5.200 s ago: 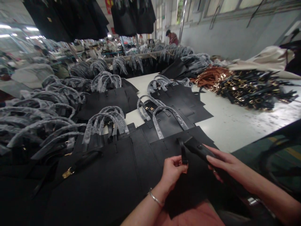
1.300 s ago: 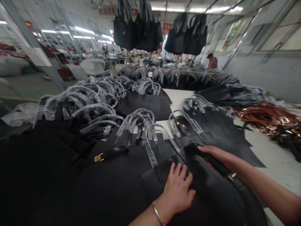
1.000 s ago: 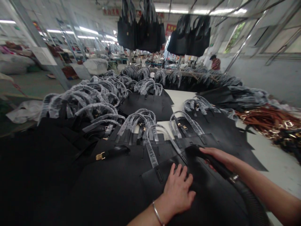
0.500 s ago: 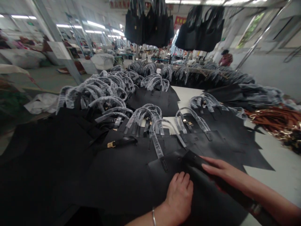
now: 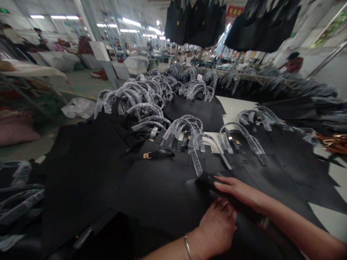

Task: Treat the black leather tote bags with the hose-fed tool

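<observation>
My right hand (image 5: 238, 193) is closed around a black hose nozzle (image 5: 205, 179), whose tip lies against a flat black bag (image 5: 162, 195) in front of me. The hose, with a metal ring (image 5: 264, 224), runs back under my right forearm. My left hand (image 5: 217, 227), with a bracelet at the wrist, presses down on the same bag just below the nozzle, fingers together and slightly bent, holding nothing. The bag's plastic-wrapped handle (image 5: 196, 159) arches just beyond the nozzle.
Several stacks of black bags with wrapped handles (image 5: 141, 97) cover the white table (image 5: 336, 216). A strap with a gold buckle (image 5: 157, 154) lies on the left stack. Brown straps (image 5: 334, 142) sit far right. Black bags (image 5: 195, 20) hang overhead. A person (image 5: 294, 61) works far back.
The view has swung left and down. My left hand slid back toward me and its fingers bent, while my right hand kept the nozzle on the bag and moved slightly left.
</observation>
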`<state>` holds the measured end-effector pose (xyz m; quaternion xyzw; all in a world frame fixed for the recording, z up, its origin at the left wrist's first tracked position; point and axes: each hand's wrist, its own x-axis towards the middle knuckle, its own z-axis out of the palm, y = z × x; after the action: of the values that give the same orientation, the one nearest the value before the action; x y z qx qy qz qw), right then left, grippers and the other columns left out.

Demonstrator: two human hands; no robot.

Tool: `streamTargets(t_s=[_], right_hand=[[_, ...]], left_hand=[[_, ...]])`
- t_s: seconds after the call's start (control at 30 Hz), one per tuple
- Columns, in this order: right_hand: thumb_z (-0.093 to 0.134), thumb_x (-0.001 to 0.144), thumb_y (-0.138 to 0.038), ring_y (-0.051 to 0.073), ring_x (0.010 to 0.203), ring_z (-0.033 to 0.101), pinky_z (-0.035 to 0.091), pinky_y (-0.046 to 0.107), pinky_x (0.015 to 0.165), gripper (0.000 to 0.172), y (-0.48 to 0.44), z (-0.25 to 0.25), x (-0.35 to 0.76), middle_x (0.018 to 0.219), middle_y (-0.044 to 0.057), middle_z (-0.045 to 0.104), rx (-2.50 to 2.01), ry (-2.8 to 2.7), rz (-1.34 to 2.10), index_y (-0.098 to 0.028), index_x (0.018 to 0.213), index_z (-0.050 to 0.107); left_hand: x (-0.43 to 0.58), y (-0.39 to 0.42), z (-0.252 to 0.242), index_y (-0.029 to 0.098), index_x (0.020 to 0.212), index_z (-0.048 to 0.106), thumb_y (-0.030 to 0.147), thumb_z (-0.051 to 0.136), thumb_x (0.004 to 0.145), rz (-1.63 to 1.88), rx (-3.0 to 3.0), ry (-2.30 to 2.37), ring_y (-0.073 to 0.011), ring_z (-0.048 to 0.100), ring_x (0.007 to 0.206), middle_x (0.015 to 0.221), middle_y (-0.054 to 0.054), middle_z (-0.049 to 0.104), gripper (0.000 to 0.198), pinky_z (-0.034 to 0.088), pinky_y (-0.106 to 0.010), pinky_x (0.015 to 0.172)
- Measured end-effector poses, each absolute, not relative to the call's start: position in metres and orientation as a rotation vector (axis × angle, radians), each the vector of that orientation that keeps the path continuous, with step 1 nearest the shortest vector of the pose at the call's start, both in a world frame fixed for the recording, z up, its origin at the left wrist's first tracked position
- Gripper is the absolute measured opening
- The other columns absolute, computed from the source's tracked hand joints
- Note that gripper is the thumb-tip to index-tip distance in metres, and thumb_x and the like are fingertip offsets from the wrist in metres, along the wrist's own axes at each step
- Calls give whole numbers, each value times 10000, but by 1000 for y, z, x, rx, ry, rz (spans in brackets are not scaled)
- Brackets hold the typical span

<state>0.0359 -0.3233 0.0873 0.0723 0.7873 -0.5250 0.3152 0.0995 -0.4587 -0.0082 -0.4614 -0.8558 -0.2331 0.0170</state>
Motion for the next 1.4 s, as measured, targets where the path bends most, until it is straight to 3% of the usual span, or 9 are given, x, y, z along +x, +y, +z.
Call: streamTargets(t_s=[0.2,0.4,0.6,0.8,0.9,1.0,1.13,1.27,1.4], right_hand=[[657,734,-665,132,406,526,390,214,364,700,-309,99,39,612,-1,627,341,1929,-1213,-158,1213,601],[687,759,-578,121,433,524,391,195,371,609,-325,93,31,595,-23,597,328,1937,-1349,-160,1195,610],[658,827,-497,137,450,550,431,212,401,670,-291,105,20,633,-15,633,485,2215,-1521,-219,1407,470],[673,816,-505,143,432,549,426,208,370,717,-242,106,57,589,-8,608,711,2148,-1397,-193,1425,460],[676,814,-503,143,444,559,436,207,381,719,-241,100,72,608,-4,613,738,2141,-1418,-196,1429,462],[671,823,-504,141,453,567,435,203,391,739,-243,96,81,605,-10,607,744,2106,-1446,-204,1452,427],[671,812,-541,142,469,565,436,209,407,804,-244,91,89,622,-14,616,689,2069,-1471,-203,1478,375],[691,770,-572,135,464,543,431,216,405,856,-249,87,94,649,-24,607,647,2073,-1473,-210,1479,375],[676,763,-596,137,465,535,427,225,411,881,-256,82,91,640,-32,587,580,2110,-1460,-190,1481,368]], left_hand=[[99,-463,-4,99,1229,545,336,380,980,-789,-1386,-2680,-223,447,1255,1284,-123,565,381,248,-346,1149],[98,-463,-5,97,1237,539,329,386,975,-823,-1411,-2654,-234,425,1298,1296,-125,562,381,240,-357,1162],[103,-466,-5,142,1266,527,378,424,956,-890,-1290,-2714,-304,193,1440,1539,-151,278,403,243,-473,1159],[77,-444,-8,75,1425,340,375,544,884,-907,-995,-2902,-358,430,1281,1531,-222,249,651,432,-488,1022],[45,-433,-1,74,1416,330,153,580,834,-909,-749,-3029,-289,574,1124,1416,-221,396,639,516,-375,911],[11,-430,10,102,1210,519,143,654,788,-989,-610,-3167,-246,652,975,1246,-163,500,445,535,-351,855],[-21,-432,13,132,1027,562,102,703,744,-1607,-486,-3205,-252,660,1005,1174,-131,562,318,516,-376,906],[-36,-430,1,134,1083,498,66,569,851,-2073,-442,-3196,-160,690,621,767,-25,647,253,565,-270,609],[-41,-428,-7,114,1054,494,30,542,857,-2288,-388,-3153,-126,655,517,629,20,606,220,526,-195,514]])
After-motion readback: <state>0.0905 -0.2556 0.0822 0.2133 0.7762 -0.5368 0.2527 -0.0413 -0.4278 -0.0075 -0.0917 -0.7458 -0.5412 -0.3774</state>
